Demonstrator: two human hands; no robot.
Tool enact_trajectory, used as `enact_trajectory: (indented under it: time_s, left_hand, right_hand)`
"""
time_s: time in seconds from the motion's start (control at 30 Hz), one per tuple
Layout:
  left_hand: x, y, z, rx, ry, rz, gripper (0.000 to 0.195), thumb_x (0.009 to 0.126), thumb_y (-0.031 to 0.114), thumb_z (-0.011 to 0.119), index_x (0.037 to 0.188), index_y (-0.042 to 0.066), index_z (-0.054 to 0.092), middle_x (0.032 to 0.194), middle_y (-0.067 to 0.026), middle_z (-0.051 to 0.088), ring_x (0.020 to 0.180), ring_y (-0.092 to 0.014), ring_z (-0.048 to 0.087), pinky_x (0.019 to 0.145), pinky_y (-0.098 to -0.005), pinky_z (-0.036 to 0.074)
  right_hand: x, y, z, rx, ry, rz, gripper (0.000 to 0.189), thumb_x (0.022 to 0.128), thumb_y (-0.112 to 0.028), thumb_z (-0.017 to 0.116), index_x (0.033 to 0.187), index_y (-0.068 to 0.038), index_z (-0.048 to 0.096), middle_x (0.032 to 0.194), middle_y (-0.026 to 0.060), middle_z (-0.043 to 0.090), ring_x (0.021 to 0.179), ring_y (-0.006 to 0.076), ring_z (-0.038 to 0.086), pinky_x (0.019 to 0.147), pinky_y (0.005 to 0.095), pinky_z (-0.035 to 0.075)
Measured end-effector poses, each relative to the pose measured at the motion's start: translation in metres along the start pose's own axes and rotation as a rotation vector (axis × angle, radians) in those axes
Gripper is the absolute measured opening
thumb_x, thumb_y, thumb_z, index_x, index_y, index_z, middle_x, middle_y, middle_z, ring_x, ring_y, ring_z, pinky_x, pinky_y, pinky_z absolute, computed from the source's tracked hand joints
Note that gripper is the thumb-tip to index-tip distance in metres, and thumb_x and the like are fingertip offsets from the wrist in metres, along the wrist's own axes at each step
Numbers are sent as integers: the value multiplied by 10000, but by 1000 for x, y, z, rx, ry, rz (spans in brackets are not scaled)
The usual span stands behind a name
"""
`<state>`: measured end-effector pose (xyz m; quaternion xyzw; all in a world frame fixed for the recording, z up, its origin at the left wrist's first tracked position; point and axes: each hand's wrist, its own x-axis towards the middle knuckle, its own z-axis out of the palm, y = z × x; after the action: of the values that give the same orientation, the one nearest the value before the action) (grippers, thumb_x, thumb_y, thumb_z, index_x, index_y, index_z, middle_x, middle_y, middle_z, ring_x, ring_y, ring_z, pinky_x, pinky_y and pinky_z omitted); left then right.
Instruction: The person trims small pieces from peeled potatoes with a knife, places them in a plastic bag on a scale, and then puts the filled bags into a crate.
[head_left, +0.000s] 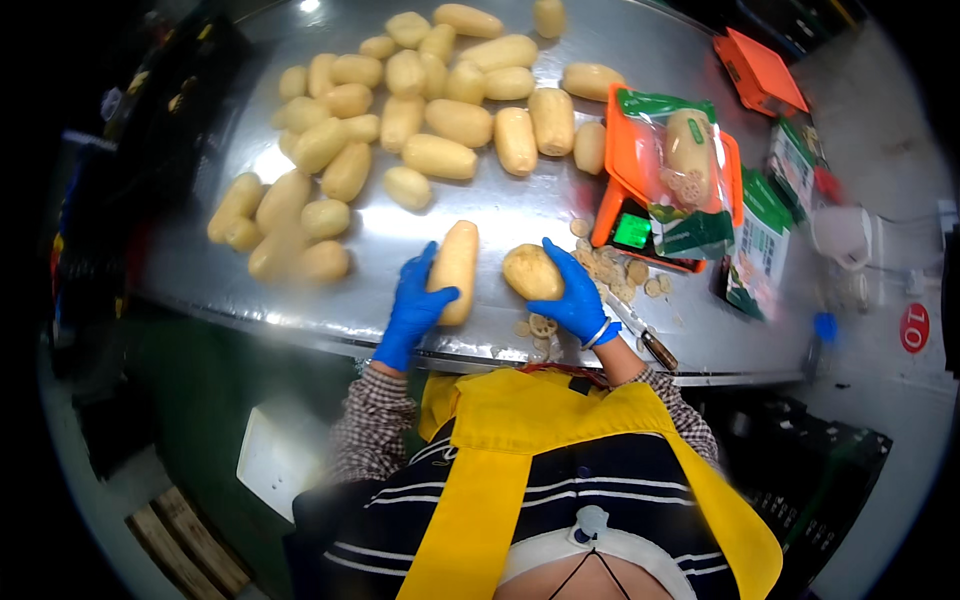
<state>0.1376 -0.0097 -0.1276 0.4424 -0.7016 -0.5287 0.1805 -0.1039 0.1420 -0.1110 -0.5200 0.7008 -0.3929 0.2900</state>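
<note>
My left hand (422, 296), in a blue glove, grips a long peeled lotus root segment (459, 262) standing out from the steel table's front part. My right hand (574, 292), gloved too, has thumb and fingers around a shorter, rounder lotus root segment (531, 271). Cut lotus root slices (542, 325) lie below and right of it. A knife (641, 331) with a brown handle rests beside my right wrist. On an orange scale (626, 169) with a lit green display lies a clear and green bag (686, 172) holding a lotus root segment.
Many peeled lotus root segments (459, 122) are spread over the back and left of the steel table (367, 285). Green and white packages (761, 240) lie right of the scale, with a second orange device (763, 71) behind them. A pale mug-like container (841, 236) stands at far right.
</note>
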Motion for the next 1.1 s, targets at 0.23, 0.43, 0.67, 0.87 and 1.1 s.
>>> enact_trajectory:
  time_s: [0.23,0.43,0.67,0.87,1.1]
  left_hand:
    - [28,10,-28,-123,-151,25,726,665,1,590,1373,97,457,1295,-92,501,1104,-233,513,950,-332,424]
    - [41,31,-21,90,-318,81,546,728,90,642,1258,22,533,1217,-188,556,1133,-305,536,979,-366,418]
    - [81,17,-44,231,300,146,745,731,155,763,1378,72,403,1328,-179,450,1200,-302,459,1001,-389,395]
    - [131,27,-38,526,300,95,1038,604,265,858,1435,41,276,1365,-218,394,1257,-355,396,1066,-443,330]
    - [135,-2,-58,-751,-68,-22,637,838,221,660,1372,4,389,1270,-144,523,1122,-262,554,937,-379,481]
  right_hand:
    - [11,-23,6,128,197,-58,990,567,-138,844,1417,-43,346,1366,176,459,1231,340,457,1046,403,360]
    - [15,-28,17,-47,254,12,911,609,-187,836,1388,-32,390,1335,179,488,1207,346,484,1024,408,381]
    - [11,-20,34,-76,231,108,973,616,-224,852,1418,-22,339,1346,187,475,1207,335,491,1018,407,391]
    - [30,-38,38,-242,148,-12,802,660,-225,805,1350,-33,445,1243,196,548,1129,365,522,965,417,420]
    - [39,-47,35,-140,107,2,539,789,-208,720,1277,-62,543,1191,172,585,1082,338,555,942,393,435]
